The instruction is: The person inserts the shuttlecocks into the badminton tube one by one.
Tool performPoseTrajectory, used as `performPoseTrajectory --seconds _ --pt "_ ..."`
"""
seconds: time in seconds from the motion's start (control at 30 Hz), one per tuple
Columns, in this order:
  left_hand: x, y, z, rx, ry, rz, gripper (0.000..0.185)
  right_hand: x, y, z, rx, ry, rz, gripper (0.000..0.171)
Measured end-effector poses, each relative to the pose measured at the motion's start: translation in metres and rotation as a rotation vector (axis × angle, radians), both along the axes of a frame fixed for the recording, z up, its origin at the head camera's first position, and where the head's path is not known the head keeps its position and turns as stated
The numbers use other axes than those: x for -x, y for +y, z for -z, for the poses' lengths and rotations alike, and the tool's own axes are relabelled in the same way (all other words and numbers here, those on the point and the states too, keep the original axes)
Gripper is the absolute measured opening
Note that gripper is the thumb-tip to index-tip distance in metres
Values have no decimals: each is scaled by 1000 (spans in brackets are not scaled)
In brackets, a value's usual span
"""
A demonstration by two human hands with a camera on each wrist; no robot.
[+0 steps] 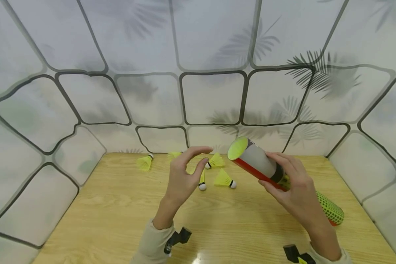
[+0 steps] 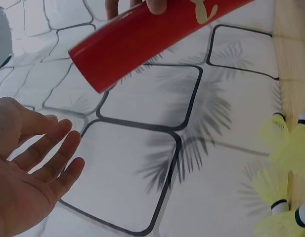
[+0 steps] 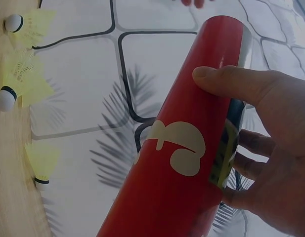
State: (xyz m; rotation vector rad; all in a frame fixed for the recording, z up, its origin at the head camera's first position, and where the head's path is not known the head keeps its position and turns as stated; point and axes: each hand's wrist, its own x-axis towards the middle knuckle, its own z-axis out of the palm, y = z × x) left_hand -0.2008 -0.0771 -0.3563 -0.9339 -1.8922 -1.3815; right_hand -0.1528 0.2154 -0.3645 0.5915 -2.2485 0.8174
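Your right hand (image 1: 292, 187) grasped the long red-and-grey cardboard shuttlecock tube (image 1: 260, 165) around its middle, holding it tilted above the light wooden bench (image 1: 118, 216), yellow-lined open mouth raised toward the wall. Your left hand (image 1: 184, 176) hovered just beside that mouth, fingers loosely spread, gripping nothing. Beyond your hands, yellow plastic shuttlecocks (image 1: 224, 179) lay scattered on the bench near the tile-patterned backdrop (image 1: 211, 99).

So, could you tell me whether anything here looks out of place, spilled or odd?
Yes: several yellow shuttlecocks lie scattered on their sides on the wooden table, pointing different ways, outside the red tube. The right hand holds that tube tilted in the air; the left hand is empty. Nothing looks damaged.
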Motion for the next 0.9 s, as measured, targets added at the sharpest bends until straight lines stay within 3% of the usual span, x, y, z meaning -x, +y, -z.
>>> performPoseTrajectory --seconds 0.3,0.47,0.63,0.9 --pt "20 -43 9 -18 -29 -179 25 -1 4 0 -2 -4 5 85" --pt "33 -67 18 -83 -102 -266 23 -2 7 0 4 16 17 85" --pt "36 -84 22 -123 -190 -326 23 -1 9 0 -3 3 15 84" --pt "55 -126 56 -113 -316 -443 24 -2 10 0 8 -32 13 82"
